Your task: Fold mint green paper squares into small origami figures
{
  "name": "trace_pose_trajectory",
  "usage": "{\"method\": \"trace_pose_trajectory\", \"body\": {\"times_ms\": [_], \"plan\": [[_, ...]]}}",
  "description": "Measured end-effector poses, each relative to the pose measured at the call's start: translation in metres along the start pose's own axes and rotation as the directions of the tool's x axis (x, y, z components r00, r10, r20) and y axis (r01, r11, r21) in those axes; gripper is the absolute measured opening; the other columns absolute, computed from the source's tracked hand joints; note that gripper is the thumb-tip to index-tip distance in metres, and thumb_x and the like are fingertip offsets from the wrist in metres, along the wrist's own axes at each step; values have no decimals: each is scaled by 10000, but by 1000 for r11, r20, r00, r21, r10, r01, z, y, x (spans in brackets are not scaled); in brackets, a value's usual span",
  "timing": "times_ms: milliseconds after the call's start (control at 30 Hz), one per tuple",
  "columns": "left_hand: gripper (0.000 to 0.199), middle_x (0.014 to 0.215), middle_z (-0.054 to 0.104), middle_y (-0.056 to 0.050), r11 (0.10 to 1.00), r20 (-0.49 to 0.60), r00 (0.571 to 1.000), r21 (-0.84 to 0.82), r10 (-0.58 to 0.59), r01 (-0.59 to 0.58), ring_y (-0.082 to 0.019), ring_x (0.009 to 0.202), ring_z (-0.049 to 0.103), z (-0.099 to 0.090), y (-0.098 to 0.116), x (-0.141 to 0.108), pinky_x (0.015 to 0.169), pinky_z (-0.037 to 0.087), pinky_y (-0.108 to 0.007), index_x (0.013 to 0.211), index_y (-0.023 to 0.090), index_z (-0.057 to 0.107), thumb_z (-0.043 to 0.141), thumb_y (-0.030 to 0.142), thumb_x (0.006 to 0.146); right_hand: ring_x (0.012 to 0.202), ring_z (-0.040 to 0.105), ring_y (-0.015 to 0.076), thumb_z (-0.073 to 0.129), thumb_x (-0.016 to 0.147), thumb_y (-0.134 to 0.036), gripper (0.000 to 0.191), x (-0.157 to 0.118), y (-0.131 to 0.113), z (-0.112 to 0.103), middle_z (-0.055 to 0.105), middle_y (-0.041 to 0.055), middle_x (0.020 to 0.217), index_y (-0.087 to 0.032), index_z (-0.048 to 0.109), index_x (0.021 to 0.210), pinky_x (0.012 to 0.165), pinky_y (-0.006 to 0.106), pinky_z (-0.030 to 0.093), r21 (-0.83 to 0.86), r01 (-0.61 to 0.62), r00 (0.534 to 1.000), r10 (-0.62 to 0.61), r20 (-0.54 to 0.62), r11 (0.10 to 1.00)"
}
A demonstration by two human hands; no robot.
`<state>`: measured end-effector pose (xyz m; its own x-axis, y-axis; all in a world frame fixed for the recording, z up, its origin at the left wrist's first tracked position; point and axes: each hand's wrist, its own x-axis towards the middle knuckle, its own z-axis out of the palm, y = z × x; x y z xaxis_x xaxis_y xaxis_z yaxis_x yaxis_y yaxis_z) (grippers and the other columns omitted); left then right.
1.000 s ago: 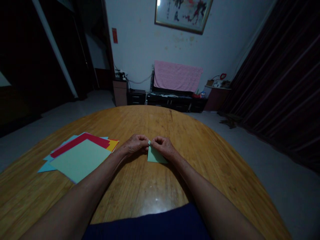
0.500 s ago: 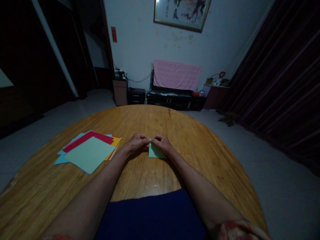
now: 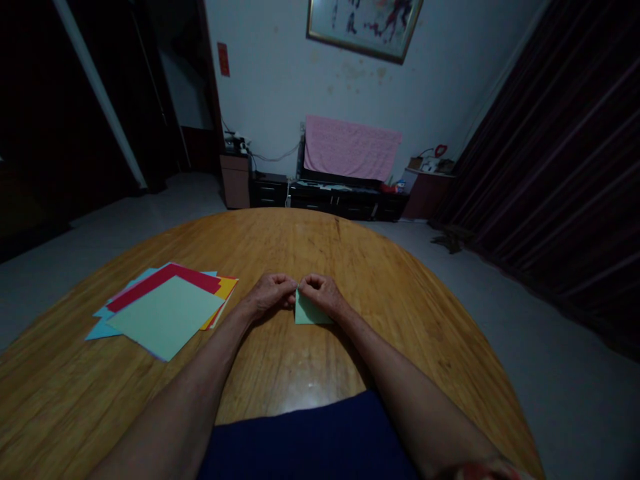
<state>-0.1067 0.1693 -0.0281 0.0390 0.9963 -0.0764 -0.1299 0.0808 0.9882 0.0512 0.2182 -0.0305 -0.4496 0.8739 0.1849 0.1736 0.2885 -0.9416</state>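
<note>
A small piece of pale green paper (image 3: 311, 313), seemingly folded, lies in front of me on the wooden table (image 3: 280, 373). My left hand (image 3: 273, 293) is closed, its thumb and fingers pinching the paper's far left corner. Right beside it, my right hand (image 3: 321, 293) pinches the same far edge and covers much of the sheet's upper right part. The fingertips of both hands nearly touch. The fold itself is too small to make out.
Left of my hands lies a loose stack of coloured sheets, a pale green sheet (image 3: 167, 317) on top, with red paper (image 3: 145, 290), yellow and blue ones under it. Beyond the round table stands a low black cabinet (image 3: 330, 198) below a pink cloth (image 3: 350, 148).
My view has shifted slightly, so the stack appears lower and farther left. Both hands stay at the paper's far edge, their fingertips slightly shifted.
</note>
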Motion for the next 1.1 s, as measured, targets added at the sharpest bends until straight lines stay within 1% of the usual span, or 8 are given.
{"method": "trace_pose_trajectory", "body": {"times_ms": [133, 267, 467, 667, 800, 900, 1000, 1100], "plan": [[149, 541, 564, 16, 997, -42, 996, 18, 75, -75, -83, 474, 506, 2, -6, 3, 496, 395, -209, 650, 155, 575, 632, 281, 705, 541, 442, 90, 587, 671, -368, 208, -1, -3, 1, 516, -19, 605, -160, 579, 658, 498, 206, 337, 14, -21, 1000, 20, 13, 1000], [131, 527, 526, 33, 995, -90, 991, 28, 99, -97, -76, 449, 463, 3, -7, 3, 463, 359, -205, 635, 163, 562, 616, 265, 698, 538, 440, 91, 613, 682, -407, 247, -1, -5, 2, 526, -12, 616, -160, 593, 681, 491, 207, 332, 52, -59, 998, 57, 33, 997], [162, 518, 520, 30, 998, -64, 996, 24, 65, -64, -77, 441, 452, 3, -3, 0, 460, 355, -210, 632, 166, 549, 622, 288, 711, 526, 423, 88, 661, 671, -438, 290, -1, -5, 1, 510, -17, 594, -160, 580, 658, 484, 209, 316, 65, -67, 997, 64, 39, 996], [195, 543, 561, 12, 999, -44, 998, 42, 36, -34, -80, 453, 483, 0, 1, -2, 465, 382, -209, 659, 159, 567, 638, 329, 725, 503, 425, 85, 680, 672, -453, 311, -2, -6, 2, 522, -12, 600, -161, 575, 685, 467, 214, 321, 129, -139, 990, 134, 51, 982], [211, 548, 567, 9, 1000, -76, 997, 19, 20, -19, -82, 455, 493, 2, 0, 0, 463, 390, -209, 669, 157, 571, 661, 343, 709, 484, 404, 79, 657, 662, -413, 266, -2, -9, 3, 498, -25, 574, -163, 563, 671, 456, 209, 311, 130, -146, 989, 146, 10, 981], [204, 558, 564, 20, 996, -168, 982, -9, 83, -86, -84, 454, 490, 4, 4, 0, 451, 374, -205, 726, 164, 595, 673, 350, 695, 478, 382, 76, 616, 680, -374, 218, -1, -12, 3, 462, -37, 549, -170, 547, 644, 452, 205, 296, 126, -130, 989, 138, -56, 983], [177, 550, 563, 26, 987, -265, 951, 75, 159, -145, -85, 445, 476, 7, 10, -2, 443, 359, -205, 734, 170, 635, 688, 326, 670, 486, 381, 82, 601, 676, -345, 190, 1, -13, 2, 454, -37, 544, -175, 537, 621, 456, 210, 294, 116, -111, 985, 125, -121, 987], [124, 541, 571, 21, 976, -265, 943, 145, 199, -165, -91, 464, 482, 12, 12, -3, 460, 363, -207, 689, 169, 667, 693, 284, 648, 489, 386, 86, 596, 668, -338, 180, 2, -13, 2, 466, -34, 548, -175, 540, 621, 463, 214, 303, 113, -106, 982, 122, -145, 988]]}}
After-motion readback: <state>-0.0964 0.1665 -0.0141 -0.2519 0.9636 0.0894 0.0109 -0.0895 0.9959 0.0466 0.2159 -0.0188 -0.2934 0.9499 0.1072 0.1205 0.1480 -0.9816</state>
